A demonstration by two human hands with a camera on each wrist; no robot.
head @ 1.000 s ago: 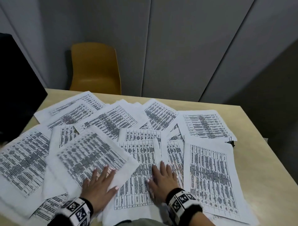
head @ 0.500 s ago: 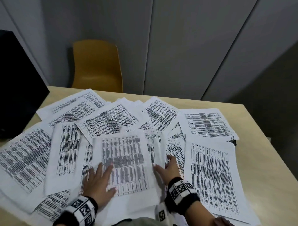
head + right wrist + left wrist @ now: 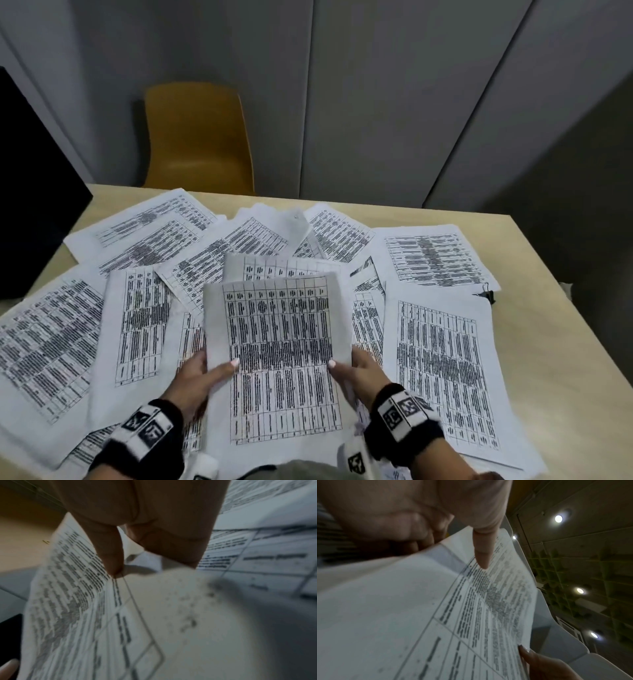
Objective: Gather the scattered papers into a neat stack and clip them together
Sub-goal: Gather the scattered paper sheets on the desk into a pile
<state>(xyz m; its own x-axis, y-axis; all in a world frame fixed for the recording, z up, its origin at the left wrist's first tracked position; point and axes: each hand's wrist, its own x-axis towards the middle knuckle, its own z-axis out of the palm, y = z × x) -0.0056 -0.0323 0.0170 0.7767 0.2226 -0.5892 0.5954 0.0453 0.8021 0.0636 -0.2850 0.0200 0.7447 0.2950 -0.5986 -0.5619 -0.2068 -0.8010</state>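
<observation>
Head view: left hand (image 3: pixel 197 378) and right hand (image 3: pixel 359 371) pinch opposite side edges of a small stack of white printed table sheets (image 3: pixel 281 359), thumbs on top, fingers clamped underneath. Loose sheets (image 3: pixel 442 370) cover the beige tabletop (image 3: pixel 561 342); black binder clip (image 3: pixel 486 295) by the bare right margin.

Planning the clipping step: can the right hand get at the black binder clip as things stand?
Probably not yet. The right hand grips the held sheets together with the left hand. The binder clip lies uncovered at the papers' right edge, nothing blocking it once the hand lets go.
</observation>
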